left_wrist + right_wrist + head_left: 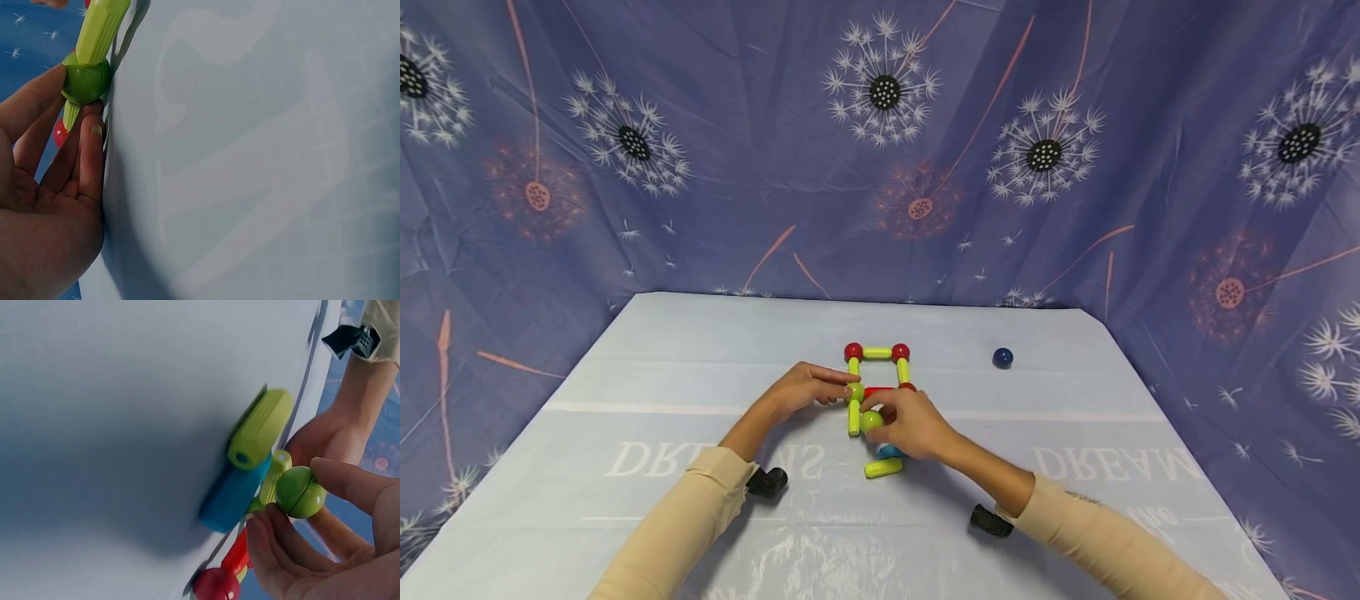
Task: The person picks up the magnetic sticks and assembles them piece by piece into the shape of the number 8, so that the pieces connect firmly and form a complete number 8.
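Observation:
A flat square frame of rods and balls lies on the table. Red balls (853,352) mark its far corners, joined by a yellow-green rod (877,353), and a red rod (878,392) forms the near side. My left hand (805,388) pinches the green ball (85,80) at the near-left corner, from which another yellow-green rod (853,418) points towards me. Between thumb and fingertips, my right hand (913,423) holds a separate green ball (300,492) beside that rod's free end. The near-right red ball (216,585) is partly hidden behind this hand in the head view.
A loose yellow-green rod (883,468) and a blue rod (232,495) lie close together below my right hand. Farther off to the right sits a dark blue ball (1002,358). A patterned cloth (745,167) hangs behind the table's far edge.

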Demonstrator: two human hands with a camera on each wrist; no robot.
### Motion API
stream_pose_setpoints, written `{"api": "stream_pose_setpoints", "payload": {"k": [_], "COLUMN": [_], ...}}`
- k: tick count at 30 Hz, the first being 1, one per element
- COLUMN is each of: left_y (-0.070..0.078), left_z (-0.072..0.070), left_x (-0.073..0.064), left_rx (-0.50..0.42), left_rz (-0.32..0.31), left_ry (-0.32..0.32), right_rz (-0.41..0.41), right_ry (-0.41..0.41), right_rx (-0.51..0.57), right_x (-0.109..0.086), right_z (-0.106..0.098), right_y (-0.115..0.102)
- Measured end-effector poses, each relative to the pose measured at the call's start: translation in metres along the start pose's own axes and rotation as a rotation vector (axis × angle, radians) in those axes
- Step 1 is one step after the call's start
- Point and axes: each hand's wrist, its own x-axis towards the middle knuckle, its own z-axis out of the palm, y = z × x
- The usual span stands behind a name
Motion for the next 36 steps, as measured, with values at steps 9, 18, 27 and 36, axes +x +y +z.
{"api": "stream_pose_setpoints", "payload": {"k": [9, 18, 27, 36], "left_y": [0.000, 0.000, 0.004, 0.003], "left_z": [0.002, 0.001, 0.000, 0.001], "left_x": [-0.001, 0.000, -0.003, -0.002], "left_rx": [-0.018, -0.018, -0.020, -0.011], "left_rz": [-0.004, -0.017, -0.004, 0.005], "left_ry": [0.016, 0.027, 0.025, 0.028], "right_rz": [-0.040, -0.018, -0.024, -0.023], "right_ry": [-0.049, -0.107, -0.100, -0.092], "right_rx": [0.018, -0.032, -0.071, -0.086], "right_x": [-0.001, -0.001, 0.003, 0.004], "right_z": [0.010, 0.021, 0.025, 0.025], "right_y": [-0.007, -0.010, -0.011, -0.010]}}
